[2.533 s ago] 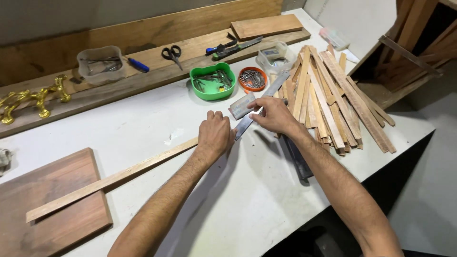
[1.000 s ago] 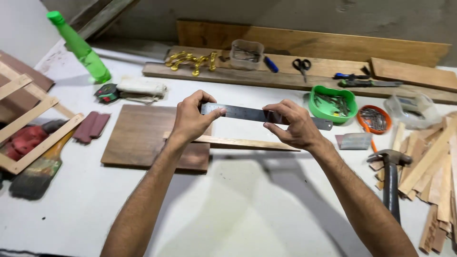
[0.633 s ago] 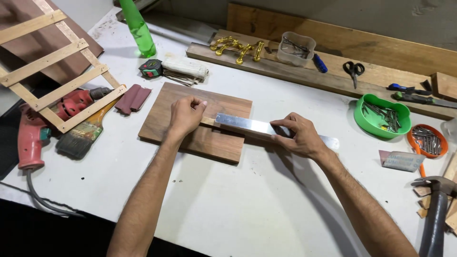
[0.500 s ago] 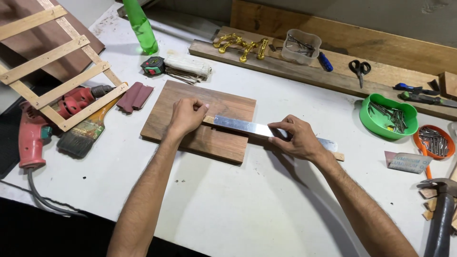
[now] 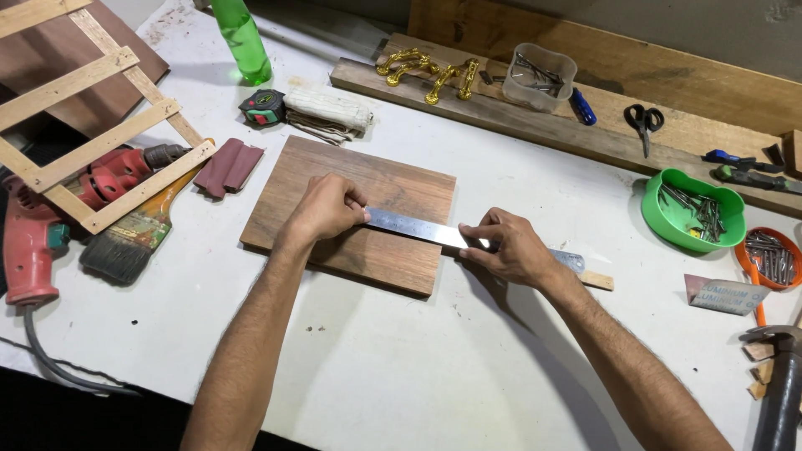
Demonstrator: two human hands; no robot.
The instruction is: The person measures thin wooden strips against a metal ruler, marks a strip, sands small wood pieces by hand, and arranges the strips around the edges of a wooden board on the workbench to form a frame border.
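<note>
1. At the far left a slatted frame point(image 5: 92, 125) lay over a red drill point(image 5: 50, 225) and a brush point(image 5: 134, 238), pushed aside, it seemed, to keep the middle of the bench point(image 5: 418, 376) free.
2. A green bottle point(image 5: 241, 38), a tape measure point(image 5: 262, 107) and a folded cloth point(image 5: 327, 113) sat far left of centre, within reach but off the work.
3. The board point(image 5: 359, 188), a flat brown rectangle with straight grain, lay left of centre on the bench, its long edges running left to right.
4. The left hand point(image 5: 326, 209) rested on the board with its fingers curled and its fingertips pressed on the left end of the ruler point(image 5: 418, 228), probably to pin it flat.
5. The ruler, a thin steel strip, ran from the middle of the board off its right edge, sloping slightly nearer toward the right.
6. The right hand point(image 5: 510, 249) held the ruler past the board's edge, fingers spread flat along it, likely steadying that end.
7. A wood strip point(image 5: 595, 280) showed just under the ruler's right end.
8. Far right, a green bowl point(image 5: 693, 209) and an orange tub point(image 5: 769, 259) held nails; a hammer point(image 5: 781, 384) lay near right.
</note>
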